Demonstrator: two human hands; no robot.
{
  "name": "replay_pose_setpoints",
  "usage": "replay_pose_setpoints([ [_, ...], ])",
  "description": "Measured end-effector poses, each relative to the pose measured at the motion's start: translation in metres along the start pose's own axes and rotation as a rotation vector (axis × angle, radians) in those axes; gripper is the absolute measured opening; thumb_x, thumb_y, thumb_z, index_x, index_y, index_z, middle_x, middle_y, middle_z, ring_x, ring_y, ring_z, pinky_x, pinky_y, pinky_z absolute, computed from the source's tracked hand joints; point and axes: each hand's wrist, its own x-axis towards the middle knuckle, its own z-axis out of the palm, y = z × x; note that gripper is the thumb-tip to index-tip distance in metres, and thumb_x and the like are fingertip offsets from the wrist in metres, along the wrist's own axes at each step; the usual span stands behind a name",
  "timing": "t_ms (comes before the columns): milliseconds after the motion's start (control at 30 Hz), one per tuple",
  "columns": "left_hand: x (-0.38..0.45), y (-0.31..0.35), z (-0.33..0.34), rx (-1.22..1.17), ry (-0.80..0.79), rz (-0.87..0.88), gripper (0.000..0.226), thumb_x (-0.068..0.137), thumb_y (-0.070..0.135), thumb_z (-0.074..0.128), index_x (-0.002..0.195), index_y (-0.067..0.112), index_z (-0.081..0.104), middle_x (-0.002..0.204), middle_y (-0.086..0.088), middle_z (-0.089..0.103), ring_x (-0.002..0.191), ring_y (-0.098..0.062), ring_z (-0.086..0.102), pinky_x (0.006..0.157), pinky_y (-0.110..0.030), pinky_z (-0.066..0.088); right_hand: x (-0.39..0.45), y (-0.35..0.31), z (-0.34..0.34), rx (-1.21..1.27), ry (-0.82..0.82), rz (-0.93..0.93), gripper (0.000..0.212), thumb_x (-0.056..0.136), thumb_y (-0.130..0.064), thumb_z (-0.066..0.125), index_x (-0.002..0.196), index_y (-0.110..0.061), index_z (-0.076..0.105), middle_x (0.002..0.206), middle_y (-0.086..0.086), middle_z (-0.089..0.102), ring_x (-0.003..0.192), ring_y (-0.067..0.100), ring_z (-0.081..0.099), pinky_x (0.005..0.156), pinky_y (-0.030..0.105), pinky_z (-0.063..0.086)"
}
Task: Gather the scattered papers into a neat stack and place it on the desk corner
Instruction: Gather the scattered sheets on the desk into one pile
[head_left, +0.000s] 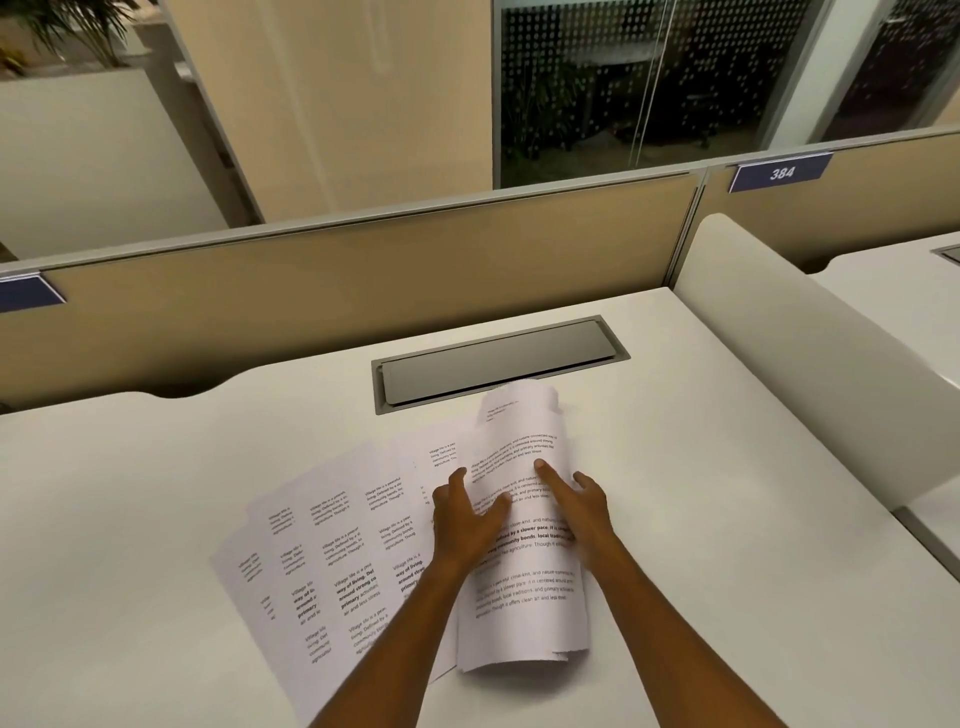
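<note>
Several printed white sheets (332, 561) lie fanned out and overlapping on the white desk (156, 493), left of centre. A thicker bundle of gathered papers (524, 613) lies to their right, its far end curling upward. My left hand (462, 514) rests on the bundle's left edge with fingers spread, thumb on top of the top sheet. My right hand (576, 499) presses on the bundle's right side, index finger stretched over the text. Both hands hold the bundle between them.
A grey cable-tray lid (498, 364) is set into the desk just beyond the papers. A tan partition (363, 280) runs along the back edge. A white curved divider (810, 374) borders the right side, with a sign reading 384 (779, 172) above it.
</note>
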Motion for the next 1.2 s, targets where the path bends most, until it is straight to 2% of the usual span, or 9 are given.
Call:
replay_pose_setpoints([
  [133, -0.001, 0.000, -0.001, -0.009, 0.006, 0.008, 0.077, 0.082, 0.052, 0.067, 0.144, 0.023, 0.032, 0.145, -0.011, 0.039, 0.130, -0.028, 0.044, 0.103, -0.042, 0.043, -0.003, -0.001, -0.002, 0.059, -0.117, -0.021, 0.081, 0.050, -0.066, 0.085, 0.112, -0.016, 0.068, 0.102, 0.003, 0.076, 0.088, 0.025, 0.075, 0.083, 0.045, 0.060],
  [233, -0.001, -0.001, -0.002, -0.029, -0.002, 0.016, 0.077, 0.081, 0.056, 0.065, 0.143, 0.023, 0.034, 0.143, -0.011, 0.042, 0.128, -0.029, 0.047, 0.102, -0.043, 0.046, -0.012, -0.009, -0.001, 0.096, -0.204, -0.065, 0.061, 0.061, -0.050, 0.086, 0.106, -0.013, 0.070, 0.097, 0.007, 0.077, 0.087, 0.029, 0.075, 0.082, 0.049, 0.060],
  [400, 0.000, -0.006, -0.002, -0.082, 0.010, 0.000, 0.091, 0.070, 0.079, 0.051, 0.141, 0.023, 0.040, 0.138, -0.008, 0.052, 0.120, -0.027, 0.056, 0.098, -0.048, 0.052, -0.010, -0.017, 0.006, 0.135, -0.275, -0.052, 0.068, 0.055, -0.043, 0.091, 0.112, -0.014, 0.066, 0.102, 0.008, 0.076, 0.091, 0.030, 0.074, 0.084, 0.051, 0.058],
  [533, -0.004, -0.009, -0.002, -0.069, 0.009, 0.024, 0.090, 0.072, 0.080, 0.046, 0.140, 0.022, 0.041, 0.136, -0.007, 0.055, 0.120, -0.026, 0.056, 0.099, -0.047, 0.051, -0.008, -0.016, 0.010, 0.137, -0.261, -0.062, 0.066, 0.055, -0.035, 0.093, 0.112, -0.015, 0.064, 0.102, 0.008, 0.076, 0.090, 0.028, 0.075, 0.082, 0.050, 0.059],
  [700, -0.013, -0.010, -0.008, -0.088, -0.007, 0.027, 0.082, 0.076, 0.072, 0.053, 0.138, 0.020, 0.045, 0.135, -0.005, 0.057, 0.118, -0.023, 0.059, 0.098, -0.041, 0.052, -0.009, -0.020, 0.009, 0.096, -0.348, -0.033, 0.063, 0.060, -0.032, 0.092, 0.113, -0.013, 0.064, 0.104, 0.010, 0.076, 0.091, 0.029, 0.074, 0.083, 0.048, 0.059],
  [867, -0.017, -0.014, -0.013, -0.060, -0.039, 0.015, 0.072, 0.079, 0.058, 0.066, 0.137, 0.020, 0.045, 0.138, -0.005, 0.053, 0.121, -0.024, 0.055, 0.100, -0.040, 0.050, -0.005, -0.023, 0.006, -0.031, -0.279, -0.051, 0.057, 0.059, -0.025, 0.093, 0.106, -0.014, 0.063, 0.100, 0.010, 0.075, 0.085, 0.027, 0.075, 0.074, 0.042, 0.062],
  [1000, -0.019, -0.022, -0.016, 0.056, -0.046, -0.009, 0.080, 0.075, 0.055, 0.071, 0.140, 0.019, 0.042, 0.142, -0.006, 0.047, 0.129, -0.024, 0.047, 0.106, -0.038, 0.044, 0.007, -0.020, -0.001, -0.273, -0.138, -0.119, 0.104, 0.037, -0.052, 0.095, 0.126, -0.018, 0.053, 0.119, 0.005, 0.068, 0.099, 0.026, 0.070, 0.085, 0.045, 0.059],
  [1100, -0.020, -0.026, -0.018, 0.162, 0.007, -0.034, 0.074, 0.078, 0.046, 0.073, 0.140, 0.020, 0.041, 0.141, -0.009, 0.045, 0.132, -0.026, 0.041, 0.108, -0.038, 0.038, 0.006, -0.023, -0.004, -0.523, -0.044, -0.199, 0.098, 0.057, -0.036, 0.092, 0.138, -0.010, 0.044, 0.132, 0.010, 0.058, 0.119, 0.030, 0.057, 0.100, 0.040, 0.049],
  [1200, -0.021, -0.028, -0.020, 0.228, 0.116, -0.106, 0.066, 0.081, 0.042, 0.071, 0.137, 0.020, 0.043, 0.139, -0.013, 0.043, 0.132, -0.030, 0.039, 0.105, -0.042, 0.041, 0.009, -0.022, -0.005, -0.676, 0.008, -0.220, 0.083, 0.068, -0.022, 0.086, 0.137, -0.003, 0.044, 0.136, 0.016, 0.055, 0.126, 0.032, 0.051, 0.102, 0.037, 0.043],
])
